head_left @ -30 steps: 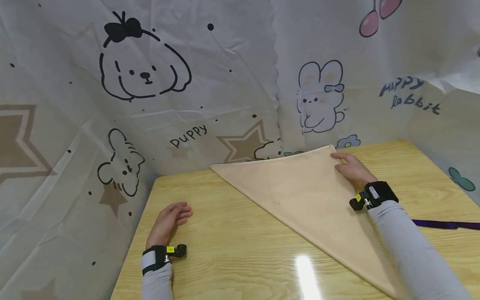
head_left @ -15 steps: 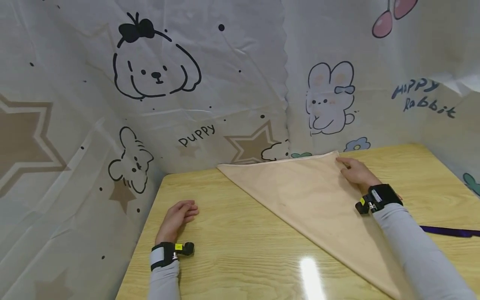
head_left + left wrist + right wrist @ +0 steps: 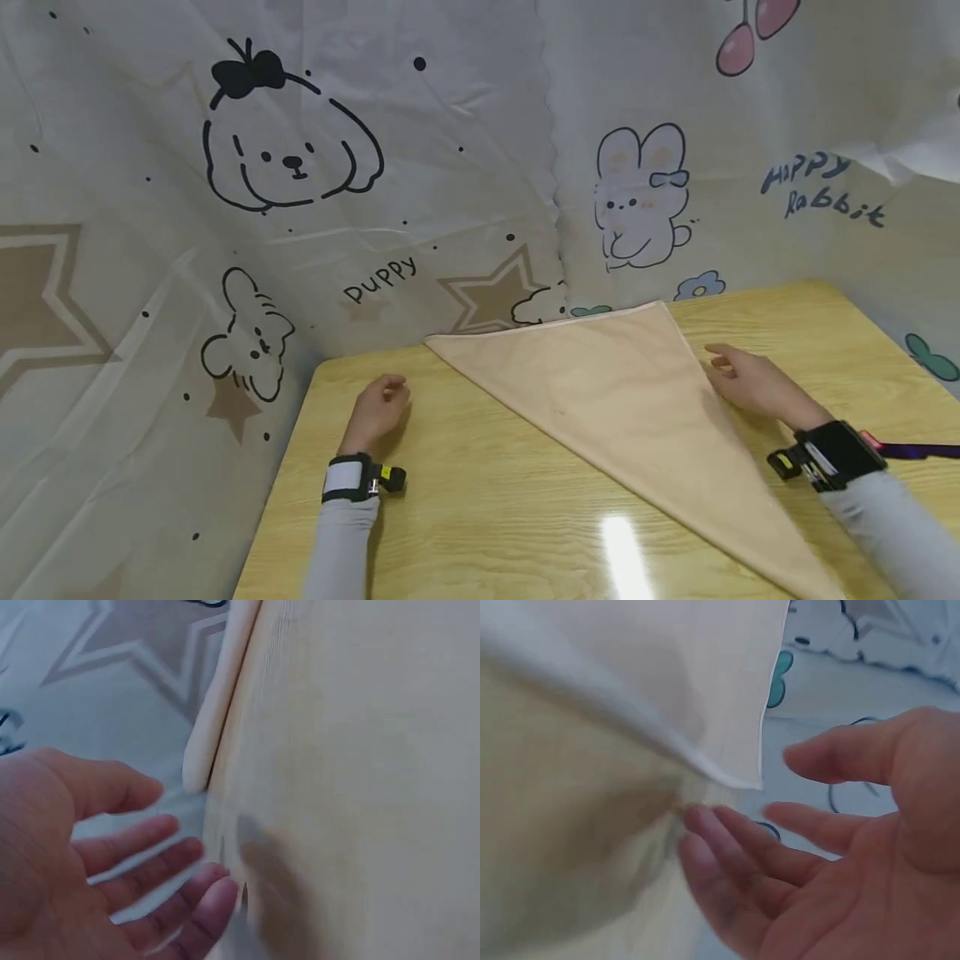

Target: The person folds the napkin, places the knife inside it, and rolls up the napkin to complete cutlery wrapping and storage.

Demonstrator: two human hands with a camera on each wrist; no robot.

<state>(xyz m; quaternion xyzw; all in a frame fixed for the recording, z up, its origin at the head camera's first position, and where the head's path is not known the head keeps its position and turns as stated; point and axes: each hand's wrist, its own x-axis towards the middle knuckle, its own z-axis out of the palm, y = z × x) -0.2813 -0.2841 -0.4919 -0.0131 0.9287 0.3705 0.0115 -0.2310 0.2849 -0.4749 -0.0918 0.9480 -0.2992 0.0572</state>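
Note:
A beige cloth (image 3: pixel 600 400), folded into a triangle, lies flat on the wooden table. Its far edge meets the back wall, and its long slanted fold runs down to the near right. My right hand (image 3: pixel 757 383) hovers just off the cloth's right edge, fingers loosely bent and holding nothing. In the right wrist view the cloth's pale corner (image 3: pixel 735 750) shows in front of the parted thumb and fingers. To the left of the cloth, my left hand (image 3: pixel 375 412) is over the table with relaxed fingers and nothing in them. The left wrist view shows the cloth's left tip (image 3: pixel 199 769) beyond it.
A dark purple strip-like object with a red end (image 3: pixel 911 450) lies on the table (image 3: pixel 465 508) at the right, partly behind the right wrist. Printed sheeting (image 3: pixel 480 183) with cartoon animals walls the table's back and sides.
My right hand has let go of the cloth's far right corner and moved right and nearer. The left hand has shifted slightly to the right. The cloth stays in place.

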